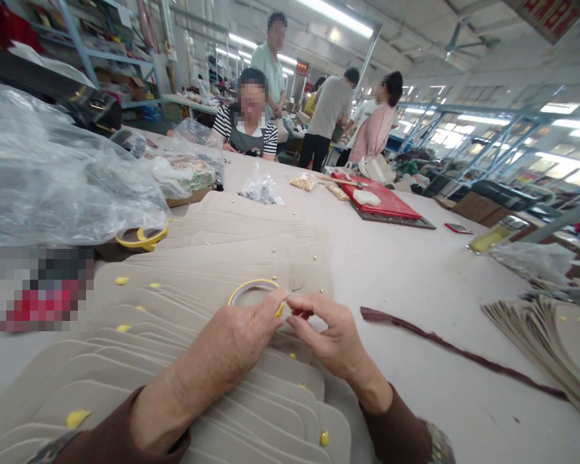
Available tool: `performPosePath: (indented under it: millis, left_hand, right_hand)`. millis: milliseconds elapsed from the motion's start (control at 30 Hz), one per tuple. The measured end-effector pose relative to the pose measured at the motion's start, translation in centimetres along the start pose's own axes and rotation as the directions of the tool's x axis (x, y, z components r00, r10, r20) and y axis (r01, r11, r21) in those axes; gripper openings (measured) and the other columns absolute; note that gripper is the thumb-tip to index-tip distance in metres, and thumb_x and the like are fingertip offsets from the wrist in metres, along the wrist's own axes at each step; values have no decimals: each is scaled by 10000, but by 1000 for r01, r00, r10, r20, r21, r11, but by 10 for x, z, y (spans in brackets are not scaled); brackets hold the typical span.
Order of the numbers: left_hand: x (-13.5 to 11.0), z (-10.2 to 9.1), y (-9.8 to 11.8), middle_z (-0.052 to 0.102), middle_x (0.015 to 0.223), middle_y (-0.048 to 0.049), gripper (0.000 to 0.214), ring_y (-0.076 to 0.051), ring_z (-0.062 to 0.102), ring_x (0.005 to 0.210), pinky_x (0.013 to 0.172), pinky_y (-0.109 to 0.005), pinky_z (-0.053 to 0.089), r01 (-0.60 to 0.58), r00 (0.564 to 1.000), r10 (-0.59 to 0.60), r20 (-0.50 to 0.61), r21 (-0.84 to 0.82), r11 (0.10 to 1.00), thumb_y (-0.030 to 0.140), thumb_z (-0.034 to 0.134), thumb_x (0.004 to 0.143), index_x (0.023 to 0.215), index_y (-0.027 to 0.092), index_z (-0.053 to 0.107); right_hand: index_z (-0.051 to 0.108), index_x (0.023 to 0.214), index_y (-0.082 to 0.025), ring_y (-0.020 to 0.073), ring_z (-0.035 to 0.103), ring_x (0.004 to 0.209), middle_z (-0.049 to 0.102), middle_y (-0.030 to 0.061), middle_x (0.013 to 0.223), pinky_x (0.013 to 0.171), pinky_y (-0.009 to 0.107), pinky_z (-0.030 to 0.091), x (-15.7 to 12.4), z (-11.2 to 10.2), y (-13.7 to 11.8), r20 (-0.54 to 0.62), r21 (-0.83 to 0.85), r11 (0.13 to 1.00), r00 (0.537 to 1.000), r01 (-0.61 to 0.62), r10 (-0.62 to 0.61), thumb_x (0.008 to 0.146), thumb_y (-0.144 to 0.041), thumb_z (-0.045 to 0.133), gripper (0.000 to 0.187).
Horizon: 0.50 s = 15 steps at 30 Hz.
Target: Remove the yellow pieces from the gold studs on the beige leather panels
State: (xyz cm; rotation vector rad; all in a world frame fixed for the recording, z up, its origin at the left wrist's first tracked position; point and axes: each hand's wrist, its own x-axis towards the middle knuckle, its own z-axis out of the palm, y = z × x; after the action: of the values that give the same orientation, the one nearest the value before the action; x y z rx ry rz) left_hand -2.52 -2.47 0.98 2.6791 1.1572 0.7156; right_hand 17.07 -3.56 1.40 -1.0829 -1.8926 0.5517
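My left hand (244, 332) is closed on a roll of yellow tape (252, 283), thumb and fingers at the roll's right edge. Close beside it, my right hand (331, 332) makes a pinch with thumb and forefinger. Whatever lies between those fingertips is too small to make out. Beneath both hands spread overlapping stacks of beige, round-cornered sheet pieces (174, 374). Small bits of yellow tape (78, 418) stick to several of them, and some pieces farther off carry small metal studs (274, 250).
Clear plastic bags (62, 161) and another yellow tape roll (142, 238) sit at left. Across the table are a red board (391, 196), bags of small golden parts (303, 182) and a seated person. To the right lie a brown strip (454, 348), a bottle (497, 233) and more beige pieces (536, 335).
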Motion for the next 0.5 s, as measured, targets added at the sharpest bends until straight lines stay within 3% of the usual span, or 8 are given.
performPosePath:
  millis: [133,267,400,500]
  left_hand:
    - [-1,4,1,712,794,-19,270,-182,696,692,527,-249,443,19,998,-19,52,-10,1000,231,394,978,1241,185,424]
    - [-1,3,3,703,828,-17,212,-176,685,716,557,-252,437,44,992,-39,118,-35,998,193,396,963,1164,198,466]
    - [1,-1,4,664,739,6,134,-163,656,674,542,-250,395,121,980,-115,162,-33,992,180,396,957,953,209,526]
    - [1,-1,6,650,740,10,151,-153,634,668,550,-250,379,121,982,-113,151,-42,992,149,404,944,900,213,534]
  right_hand:
    - [673,894,-186,153,645,760,710,55,828,719,259,510,-2,6,-3,41,-114,985,991,131,-127,868,-119,523,167]
    - [657,812,-184,147,624,643,681,35,692,640,248,483,-5,13,2,-9,-275,945,983,176,-186,830,-89,504,181]
    - [651,752,-179,129,597,554,650,22,617,581,232,465,-8,19,4,-86,-320,941,986,107,-141,788,-100,506,169]
    - [658,726,-185,120,584,541,655,14,613,569,225,464,-9,21,1,-116,-250,968,993,-31,2,768,-132,527,148]
